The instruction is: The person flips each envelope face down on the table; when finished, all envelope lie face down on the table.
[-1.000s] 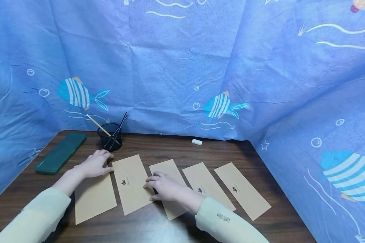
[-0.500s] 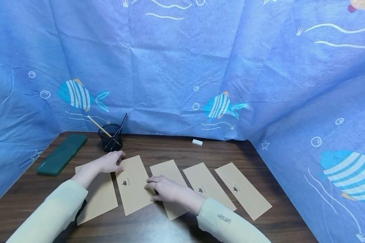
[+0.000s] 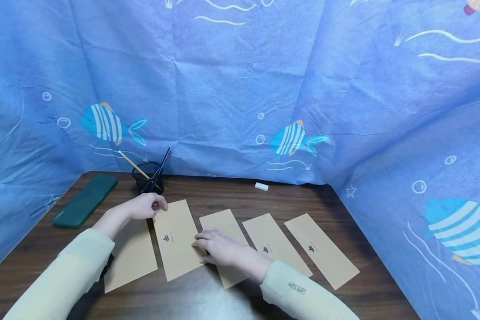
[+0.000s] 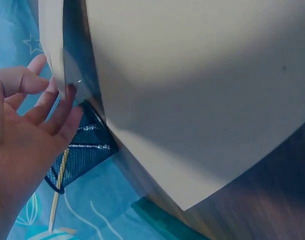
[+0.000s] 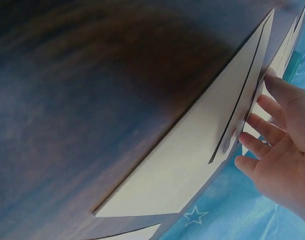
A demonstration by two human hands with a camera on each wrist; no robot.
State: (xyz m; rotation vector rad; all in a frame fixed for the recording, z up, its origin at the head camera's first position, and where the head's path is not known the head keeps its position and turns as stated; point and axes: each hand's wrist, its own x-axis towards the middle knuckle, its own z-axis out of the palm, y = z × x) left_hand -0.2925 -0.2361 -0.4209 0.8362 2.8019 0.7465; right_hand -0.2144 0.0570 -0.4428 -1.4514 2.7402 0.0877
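Observation:
Several tan paper envelopes lie side by side on the dark wooden table. My left hand [image 3: 143,206] pinches the far left corner of the second envelope from the left [image 3: 178,253]; that envelope bears a small black crown print. In the left wrist view, thumb and fingers [image 4: 55,115] meet at this envelope's edge [image 4: 52,35], while the leftmost envelope [image 4: 207,90] lies flat beside it. My right hand [image 3: 218,246] reaches over the third envelope [image 3: 220,218], fingertips at the second one's right edge. In the right wrist view its fingers are loosely extended.
Two more envelopes, the fourth [image 3: 278,242] and the fifth [image 3: 322,251], lie to the right. Behind my left hand stands a black mesh pen cup [image 3: 154,180] holding sticks. A green case [image 3: 86,200] lies at far left, a white eraser-like block [image 3: 262,186] at the back.
My left hand has moved right from over the leftmost envelope to the second one's far left corner. That envelope's far end has risen slightly. My right hand has stayed in place.

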